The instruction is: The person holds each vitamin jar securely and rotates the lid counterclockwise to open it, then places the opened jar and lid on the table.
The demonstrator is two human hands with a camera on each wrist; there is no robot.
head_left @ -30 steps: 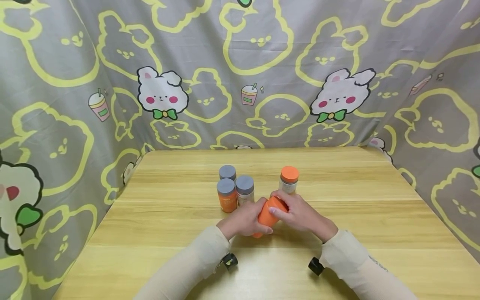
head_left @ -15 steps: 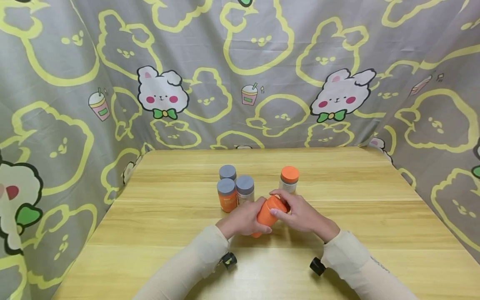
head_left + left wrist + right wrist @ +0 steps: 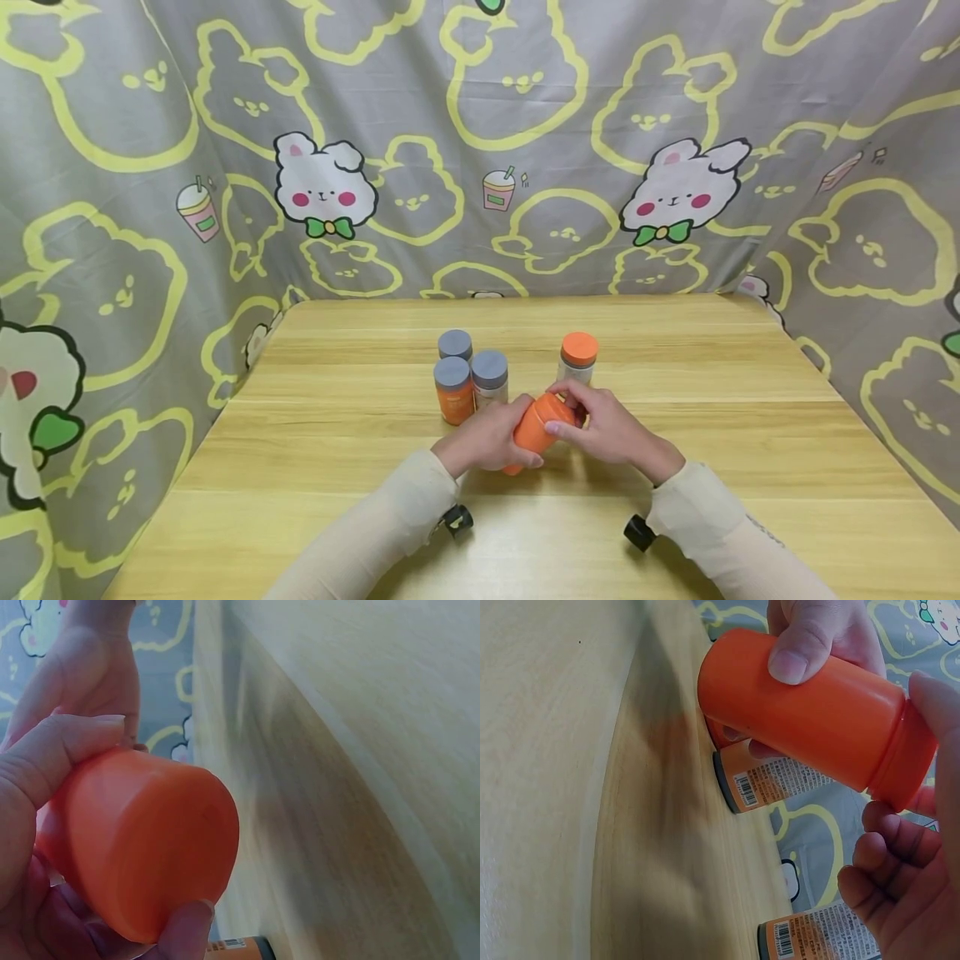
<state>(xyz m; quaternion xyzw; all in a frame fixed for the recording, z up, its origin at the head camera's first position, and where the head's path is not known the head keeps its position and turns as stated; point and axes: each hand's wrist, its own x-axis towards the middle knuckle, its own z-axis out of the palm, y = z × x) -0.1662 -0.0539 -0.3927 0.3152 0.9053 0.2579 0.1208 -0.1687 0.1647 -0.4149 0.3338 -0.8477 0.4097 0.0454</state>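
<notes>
Nearest are the person's pale sleeves (image 3: 382,533), coming in from left and right. Past them, the left hand (image 3: 491,437) grips the body of an orange bottle (image 3: 530,435), thumb along its near side and fingers curled round the other. The bottle hangs tilted above the table (image 3: 337,383), its long axis slanting from the base at near left to the cap (image 3: 906,761) at far right.

The cap end is the one that meets the right hand (image 3: 609,425): its thumb and a finger pinch the rim from opposite sides, while the other fingers curl clear below. So the left hand is nearer the base, the right at the cap. Whether the cap is loose cannot be told.

Farther off, an orange-capped bottle (image 3: 578,354) stands upright just beyond the right hand. Left of it, beyond the left hand, three grey-capped bottles (image 3: 454,398) stand clustered, also upright.
</notes>
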